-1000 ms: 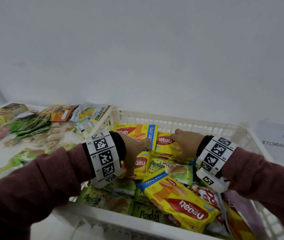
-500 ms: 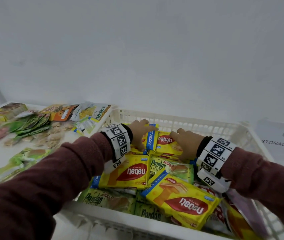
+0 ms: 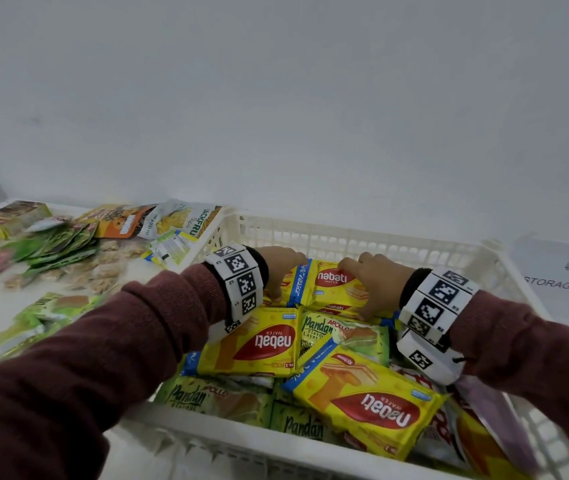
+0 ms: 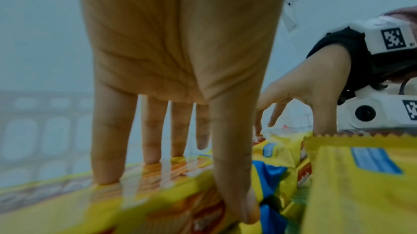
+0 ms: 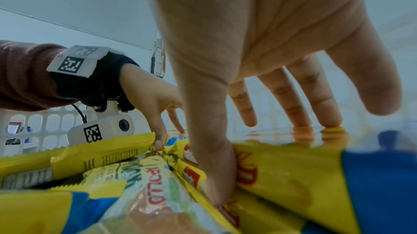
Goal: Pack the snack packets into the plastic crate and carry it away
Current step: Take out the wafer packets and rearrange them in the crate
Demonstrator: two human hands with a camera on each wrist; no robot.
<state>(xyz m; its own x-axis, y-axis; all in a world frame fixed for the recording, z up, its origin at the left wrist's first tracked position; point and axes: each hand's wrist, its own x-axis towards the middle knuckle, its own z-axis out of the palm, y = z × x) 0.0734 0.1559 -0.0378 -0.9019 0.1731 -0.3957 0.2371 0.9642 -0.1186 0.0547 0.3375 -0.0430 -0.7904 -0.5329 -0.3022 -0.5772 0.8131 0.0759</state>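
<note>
A white plastic crate (image 3: 362, 237) holds several yellow nabati wafer packets and green Pandan packets (image 3: 341, 336). My left hand (image 3: 283, 268) reaches to the far left of the crate, its straight fingers (image 4: 108, 148) pressing tips down on a yellow and blue packet (image 3: 296, 285), thumb (image 4: 232, 166) at that packet's edge. My right hand (image 3: 373, 282) lies beside it on an upright-reading nabati packet (image 3: 336, 282), fingers (image 5: 291, 104) spread with tips on top and thumb (image 5: 214, 148) down at the near edge. Neither packet is lifted.
Loose snacks lie on the white table left of the crate: a jackfruit pouch (image 3: 179, 220), green sachets (image 3: 58, 244), a yellow box (image 3: 9, 218), another green packet (image 3: 61, 306). A "storage area" sheet (image 3: 567, 282) lies at the right. A plain wall stands close behind.
My left hand has moved from the middle of the crate to the far-left packet, leaving an upside-down nabati packet flat in the middle. My right hand has stayed on its packet.
</note>
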